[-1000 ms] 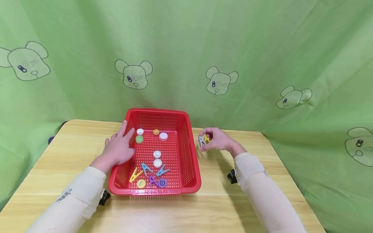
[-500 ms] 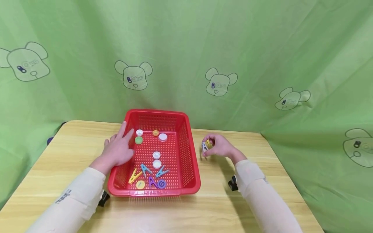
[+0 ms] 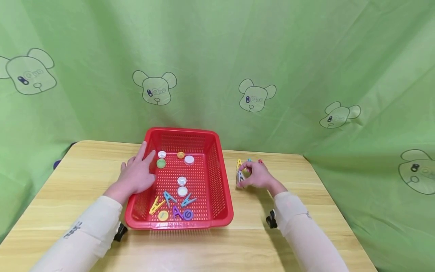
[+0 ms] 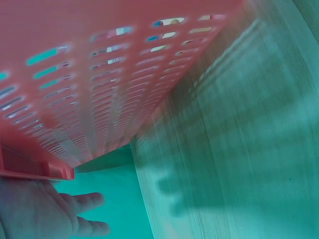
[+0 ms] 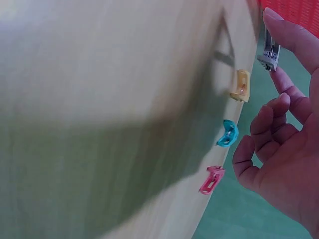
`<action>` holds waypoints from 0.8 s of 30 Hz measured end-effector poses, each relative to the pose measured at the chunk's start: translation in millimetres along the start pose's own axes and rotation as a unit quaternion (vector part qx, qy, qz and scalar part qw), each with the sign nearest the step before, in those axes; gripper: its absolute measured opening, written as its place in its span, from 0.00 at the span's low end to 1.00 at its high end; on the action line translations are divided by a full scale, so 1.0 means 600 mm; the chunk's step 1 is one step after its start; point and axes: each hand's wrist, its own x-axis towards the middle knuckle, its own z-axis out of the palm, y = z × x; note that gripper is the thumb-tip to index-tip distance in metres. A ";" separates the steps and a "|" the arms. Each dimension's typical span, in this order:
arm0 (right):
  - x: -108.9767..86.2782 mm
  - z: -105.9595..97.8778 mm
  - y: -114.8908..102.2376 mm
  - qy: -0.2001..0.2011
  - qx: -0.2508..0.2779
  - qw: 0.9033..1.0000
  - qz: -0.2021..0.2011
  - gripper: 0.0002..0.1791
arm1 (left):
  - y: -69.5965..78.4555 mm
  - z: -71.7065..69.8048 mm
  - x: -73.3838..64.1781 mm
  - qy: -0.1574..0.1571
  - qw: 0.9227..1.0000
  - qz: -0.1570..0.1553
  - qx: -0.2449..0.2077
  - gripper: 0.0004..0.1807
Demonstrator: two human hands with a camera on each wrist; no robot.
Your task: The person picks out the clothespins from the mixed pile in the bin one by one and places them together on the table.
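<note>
My left hand (image 3: 135, 176) rests on the left rim of a red plastic basket (image 3: 225, 206), its fingers extended; in the left wrist view a couple of those fingers (image 4: 87, 201) stick out past the basket wall. Right of the basket, my right hand (image 3: 257, 175) pinches a pale grey clothespin (image 3: 240, 176) between thumb and index finger, held upright at the table. The right wrist view has that clothespin (image 5: 269, 52) at the thumb tip, with the other fingers curled loosely. Beyond the hand stand a yellow clothespin (image 5: 241, 85), a blue clothespin (image 5: 228, 133) and a red clothespin (image 5: 212, 180).
Inside the basket lie several bottle caps, such as a green cap (image 3: 161, 163) and a purple cap (image 3: 188, 215). Yellow, blue and purple clothespins share its near end, including a yellow one (image 3: 157, 206). A green curtain (image 3: 204, 75) hangs behind the wooden table (image 3: 278, 234).
The right hand, still pinching the grey clothespin, has come slightly nearer and lower, and yellow, blue and red clothespins now show behind it. My left hand has stayed on the rim.
</note>
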 end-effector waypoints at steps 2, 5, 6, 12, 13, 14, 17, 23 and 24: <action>-0.002 0.003 0.004 0.000 -0.003 1.000 0.005 0.33 | 0.000 0.000 0.000 0.000 1.000 0.000 -0.001 0.45; -0.003 0.008 0.008 0.002 -0.003 1.000 0.010 0.32 | 0.000 0.000 0.000 0.001 1.000 0.000 0.000 0.45; -0.003 0.009 0.009 0.003 -0.006 1.000 0.011 0.32 | -0.001 0.000 0.000 0.001 1.000 0.001 0.002 0.45; -0.002 0.016 0.015 0.006 -0.012 1.000 0.022 0.31 | 0.000 0.000 -0.001 0.003 1.000 -0.001 0.004 0.45; -0.002 0.018 0.016 0.006 -0.011 1.000 0.025 0.32 | -0.001 0.000 -0.001 0.002 1.000 -0.001 0.003 0.45; -0.001 0.019 0.017 0.005 -0.011 1.000 0.027 0.32 | 0.000 0.000 -0.001 0.003 1.000 -0.001 0.003 0.45; 0.000 0.022 0.021 0.005 -0.005 0.999 0.036 0.32 | 0.001 -0.002 -0.001 0.004 1.000 0.000 0.005 0.45; 0.001 0.029 0.027 0.011 -0.002 0.999 0.045 0.32 | 0.002 -0.004 -0.002 0.005 1.000 0.003 0.008 0.45; 0.001 0.030 0.028 0.013 -0.002 0.999 0.045 0.32 | 0.002 -0.004 -0.002 0.005 1.000 0.002 0.008 0.45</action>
